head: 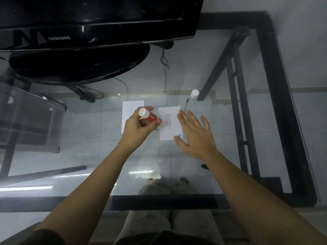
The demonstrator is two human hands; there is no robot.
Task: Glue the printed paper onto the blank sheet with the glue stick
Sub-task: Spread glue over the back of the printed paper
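Red glue stick [149, 117] is pinched in the left hand [139, 128], just left of the printed paper [169, 123].

The right hand [194, 135], fingers spread, presses the paper's right edge on the glass counter [88, 156]; the blank sheet [131, 110] lies partly under the left hand, so the paper must travel leftward.

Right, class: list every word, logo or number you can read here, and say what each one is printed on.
"SAMSUNG": on the monitor bezel.
Round blue logo: printed paper, near corner; letters too small to read.
Lines of text on the printed paper: too small to read.
Glue stick red label: markings blurred.
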